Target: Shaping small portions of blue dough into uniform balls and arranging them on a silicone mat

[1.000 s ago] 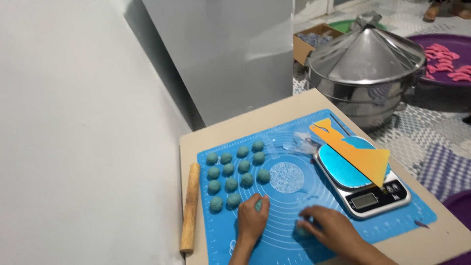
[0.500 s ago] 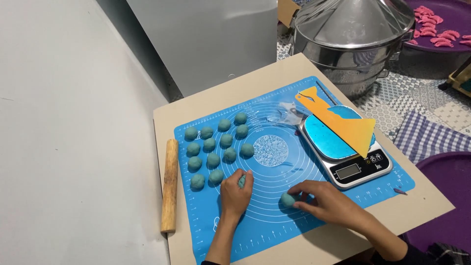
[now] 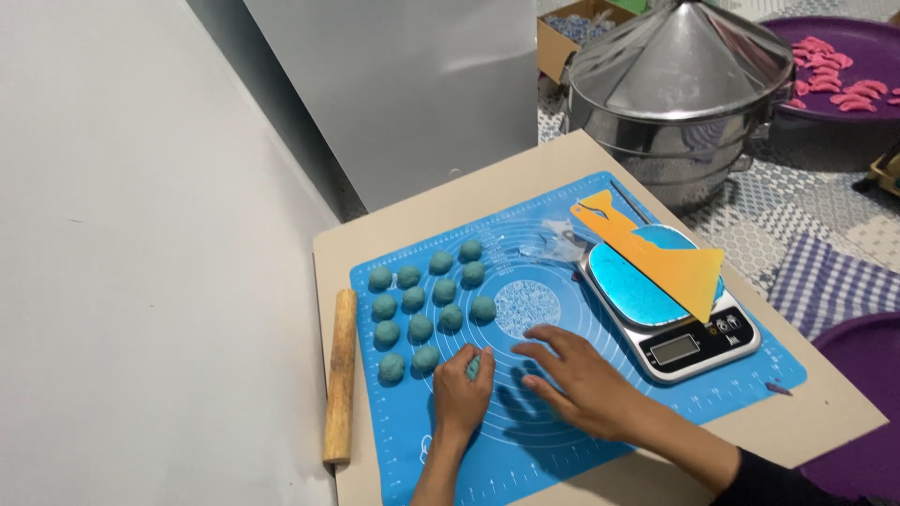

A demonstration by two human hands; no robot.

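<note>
A blue silicone mat (image 3: 731, 375) covers a small beige table (image 3: 834, 422). Several teal dough balls (image 3: 427, 300) sit in rows on the mat's left half. My left hand (image 3: 461, 394) is curled on one more teal dough ball (image 3: 474, 364), just right of the nearest row. Beside it, my right hand (image 3: 574, 377) hovers flat over the mat with its fingers spread and nothing in it. To its right stands a kitchen scale (image 3: 670, 328) with a yellow scraper (image 3: 656, 253) lying across its blue plate.
A wooden rolling pin (image 3: 339, 375) lies along the table's left edge, next to a pale wall. A large steel steamer (image 3: 680, 94) stands behind the table. Purple trays, one with pink pieces (image 3: 834, 75), and a checked cloth (image 3: 830, 281) lie to the right.
My right hand has let go of the dough ball it was rolling and lifted flat with its fingers spread. The left hand has stayed curled on its small teal piece. The camera has shifted.
</note>
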